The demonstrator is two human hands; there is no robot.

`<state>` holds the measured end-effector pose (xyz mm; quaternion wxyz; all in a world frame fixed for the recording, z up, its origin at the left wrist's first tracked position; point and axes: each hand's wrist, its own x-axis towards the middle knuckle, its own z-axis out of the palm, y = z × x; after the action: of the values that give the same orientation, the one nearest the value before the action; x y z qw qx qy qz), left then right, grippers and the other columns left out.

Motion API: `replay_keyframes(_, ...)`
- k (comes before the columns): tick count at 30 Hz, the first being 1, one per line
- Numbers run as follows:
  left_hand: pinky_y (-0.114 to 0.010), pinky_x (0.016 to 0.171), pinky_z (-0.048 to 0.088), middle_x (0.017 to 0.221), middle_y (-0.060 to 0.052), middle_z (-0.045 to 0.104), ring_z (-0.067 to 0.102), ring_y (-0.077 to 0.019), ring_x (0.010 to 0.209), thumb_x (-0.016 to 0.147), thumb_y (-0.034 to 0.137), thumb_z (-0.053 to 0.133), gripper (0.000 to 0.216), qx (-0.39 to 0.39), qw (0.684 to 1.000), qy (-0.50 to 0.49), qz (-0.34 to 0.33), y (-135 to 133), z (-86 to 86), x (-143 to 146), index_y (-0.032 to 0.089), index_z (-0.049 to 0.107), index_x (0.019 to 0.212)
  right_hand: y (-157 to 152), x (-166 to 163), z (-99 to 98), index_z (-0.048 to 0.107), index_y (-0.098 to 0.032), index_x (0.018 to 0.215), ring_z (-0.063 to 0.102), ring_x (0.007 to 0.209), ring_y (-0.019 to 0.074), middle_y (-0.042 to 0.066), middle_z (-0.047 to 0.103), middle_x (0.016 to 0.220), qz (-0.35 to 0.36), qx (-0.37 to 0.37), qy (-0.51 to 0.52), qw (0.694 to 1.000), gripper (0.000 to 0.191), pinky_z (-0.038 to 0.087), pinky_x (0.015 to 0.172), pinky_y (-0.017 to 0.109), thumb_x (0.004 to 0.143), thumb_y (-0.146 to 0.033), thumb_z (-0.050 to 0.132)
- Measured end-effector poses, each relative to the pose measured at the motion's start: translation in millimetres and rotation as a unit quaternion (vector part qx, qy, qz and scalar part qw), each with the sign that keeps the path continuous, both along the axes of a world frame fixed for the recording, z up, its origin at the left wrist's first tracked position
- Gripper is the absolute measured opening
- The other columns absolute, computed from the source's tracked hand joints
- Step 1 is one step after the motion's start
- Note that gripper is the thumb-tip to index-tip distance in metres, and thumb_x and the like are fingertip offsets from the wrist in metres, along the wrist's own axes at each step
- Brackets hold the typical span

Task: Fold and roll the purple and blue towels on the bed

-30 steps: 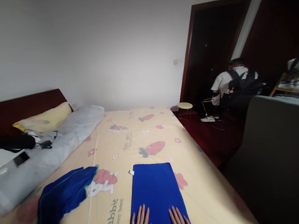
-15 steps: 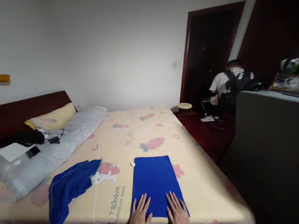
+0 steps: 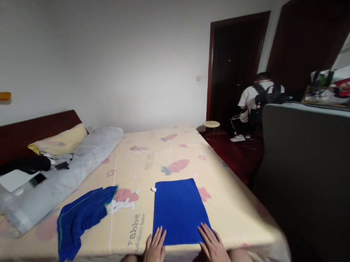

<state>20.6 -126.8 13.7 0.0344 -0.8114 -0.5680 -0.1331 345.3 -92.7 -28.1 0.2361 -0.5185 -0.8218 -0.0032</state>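
A blue cloth (image 3: 179,209) lies flat in a rough rectangle on the bed (image 3: 240,211), with a small white tag (image 3: 153,189) at its far left corner. On its near left corner rests my left hand (image 3: 154,250), palm down, fingers stretched out. My right hand (image 3: 212,243) lies the same way on the near right corner, fingers apart. Neither hand grips the fabric. Off to the left is a second blue cloth (image 3: 82,220) with green edging, loosely crumpled.
A rolled grey quilt (image 3: 73,175) carries a phone (image 3: 38,179), a white flat object (image 3: 14,180) and a black bag (image 3: 25,164). Beyond the bed are a stool (image 3: 211,124) and a seated person (image 3: 251,98). A dark cabinet (image 3: 316,166) stands on the right.
Both hands have slid outward and slightly nearer, onto the cloth's near corners. The cloth appears a little further up and left as the view shifts. The crumpled cloth stays put.
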Motion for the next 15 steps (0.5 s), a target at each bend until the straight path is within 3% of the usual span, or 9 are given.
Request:
replay_keyframes(4, -0.040, 0.110, 0.041, 0.152, -0.001, 0.039, 0.041, -0.0158, 0.137, 0.089, 0.011, 0.035, 0.066, 0.020, 1.000, -0.014, 0.003, 6.2, -10.9, -3.2, 0.035, 0.019, 0.149, 0.4, -0.3, 1.9, 0.021, -0.034, 0.148, 0.036, 0.139, 0.0237, 0.004, 0.035, 0.153, -0.004, -0.032, 0.017, 0.999, 0.056, 0.036, 0.111, 0.047, 0.095, -0.045, 0.037)
replay_keyframes(8, -0.038, 0.106, 0.045, 0.144, -0.001, 0.051, 0.049, -0.0149, 0.131, 0.084, 0.006, 0.037, 0.066, 0.030, 0.999, -0.013, -0.023, 14.9, -12.7, -15.9, 0.032, 0.034, 0.145, 2.3, 12.0, 10.3, 0.028, -0.034, 0.146, 0.035, 0.139, 0.0231, 0.004, 0.035, 0.152, 0.025, -0.076, 0.013, 0.997, 0.052, 0.037, 0.110, 0.047, 0.096, -0.043, 0.036)
replay_keyframes(12, -0.040, 0.106, 0.045, 0.132, 0.000, 0.063, 0.057, -0.0180, 0.124, 0.076, 0.001, 0.045, 0.065, 0.033, 0.999, -0.001, -0.044, 20.8, -8.7, -35.9, 0.034, 0.054, 0.131, 8.7, 33.3, 12.2, 0.043, -0.032, 0.140, 0.045, 0.133, 0.0215, 0.004, 0.046, 0.145, 0.057, -0.092, -0.009, 0.994, 0.046, 0.041, 0.106, 0.042, 0.094, -0.030, 0.040)
replay_keyframes(15, -0.040, 0.103, 0.047, 0.125, 0.002, 0.068, 0.061, -0.0182, 0.118, 0.078, 0.003, 0.048, 0.058, 0.040, 0.998, -0.005, -0.049, 21.4, -6.0, -45.7, 0.036, 0.060, 0.124, 14.2, 44.3, 7.7, 0.052, -0.031, 0.134, 0.054, 0.126, 0.0183, 0.002, 0.054, 0.138, 0.056, -0.072, -0.010, 0.996, 0.048, 0.044, 0.103, 0.037, 0.089, -0.018, 0.041)
